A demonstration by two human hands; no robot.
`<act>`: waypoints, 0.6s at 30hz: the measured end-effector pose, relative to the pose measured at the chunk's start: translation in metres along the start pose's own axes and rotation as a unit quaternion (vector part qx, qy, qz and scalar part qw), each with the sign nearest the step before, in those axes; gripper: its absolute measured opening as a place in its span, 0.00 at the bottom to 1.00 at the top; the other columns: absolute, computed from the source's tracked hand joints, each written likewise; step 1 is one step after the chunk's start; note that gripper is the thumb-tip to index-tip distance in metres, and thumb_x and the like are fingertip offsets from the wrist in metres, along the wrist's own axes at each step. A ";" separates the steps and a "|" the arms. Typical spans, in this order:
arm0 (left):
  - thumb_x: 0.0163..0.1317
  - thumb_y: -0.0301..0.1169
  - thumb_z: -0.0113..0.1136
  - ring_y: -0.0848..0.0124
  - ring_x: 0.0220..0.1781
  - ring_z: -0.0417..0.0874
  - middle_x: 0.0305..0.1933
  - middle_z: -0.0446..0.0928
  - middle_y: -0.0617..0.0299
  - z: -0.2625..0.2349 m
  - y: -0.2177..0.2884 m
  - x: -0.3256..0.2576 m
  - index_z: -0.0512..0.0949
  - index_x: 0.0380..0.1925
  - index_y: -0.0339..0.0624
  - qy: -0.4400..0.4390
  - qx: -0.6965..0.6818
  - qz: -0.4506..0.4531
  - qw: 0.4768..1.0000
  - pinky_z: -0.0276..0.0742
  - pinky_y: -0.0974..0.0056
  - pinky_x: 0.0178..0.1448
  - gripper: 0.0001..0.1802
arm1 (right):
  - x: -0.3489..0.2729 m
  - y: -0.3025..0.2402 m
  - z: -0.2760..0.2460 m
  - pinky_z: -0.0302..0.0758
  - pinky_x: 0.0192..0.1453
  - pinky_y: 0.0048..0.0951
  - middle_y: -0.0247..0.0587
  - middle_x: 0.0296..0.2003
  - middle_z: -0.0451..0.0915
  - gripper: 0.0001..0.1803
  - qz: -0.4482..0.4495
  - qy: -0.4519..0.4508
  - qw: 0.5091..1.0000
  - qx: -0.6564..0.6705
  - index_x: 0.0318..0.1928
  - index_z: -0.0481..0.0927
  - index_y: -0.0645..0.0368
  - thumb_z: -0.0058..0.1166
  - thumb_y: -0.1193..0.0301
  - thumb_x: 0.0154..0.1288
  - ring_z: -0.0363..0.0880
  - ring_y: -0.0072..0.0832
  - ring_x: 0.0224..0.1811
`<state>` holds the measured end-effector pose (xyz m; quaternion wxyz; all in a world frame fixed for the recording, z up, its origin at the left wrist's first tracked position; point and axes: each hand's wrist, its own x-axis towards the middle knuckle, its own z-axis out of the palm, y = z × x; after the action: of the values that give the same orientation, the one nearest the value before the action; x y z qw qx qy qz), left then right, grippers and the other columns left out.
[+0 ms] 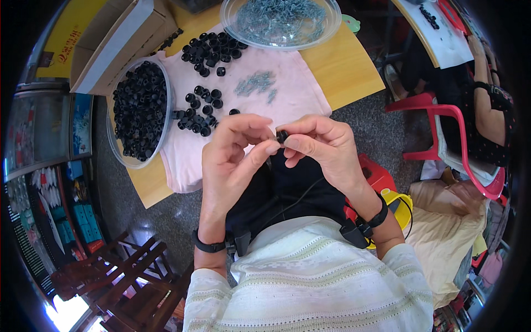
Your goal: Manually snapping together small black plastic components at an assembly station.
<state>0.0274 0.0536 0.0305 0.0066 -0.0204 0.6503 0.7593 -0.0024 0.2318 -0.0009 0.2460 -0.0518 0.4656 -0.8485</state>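
Before my chest, both hands meet fingertip to fingertip. The thumb and fingers of my right hand [326, 145] pinch a small round black plastic cap [282, 136]. My left hand [235, 149] is closed in a pinch right beside it; whatever its fingertips hold is too small to make out. Beyond the hands, loose black caps [204, 110] lie in groups on a pale pink cloth [298, 83]. A patch of tiny thin grey-green pieces [256, 83] lies to their right on the cloth.
At the left, a clear tub [167, 119] is heaped with black caps. A clear bowl [243, 41] of grey-green pieces stands at the far edge. A cardboard box [91, 61] is at the far left. Another person's arm [487, 116] shows near a red chair [462, 127] on the right.
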 end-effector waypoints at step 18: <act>0.61 0.18 0.62 0.71 0.40 0.83 0.42 0.81 0.57 -0.014 -0.019 -0.002 0.80 0.42 0.33 0.013 -0.045 -0.020 0.999 0.79 0.71 0.44 0.09 | 0.007 0.006 0.006 0.79 0.41 0.19 0.40 0.38 0.83 0.08 -0.026 0.036 0.996 -0.077 0.44 0.82 0.67 0.58 0.78 0.65 0.81 0.19 0.38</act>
<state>0.0304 0.0426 0.0093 0.0123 -0.0438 0.6148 0.7874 -0.0045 0.2216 -0.0035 0.2020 -0.0519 0.5363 -0.8179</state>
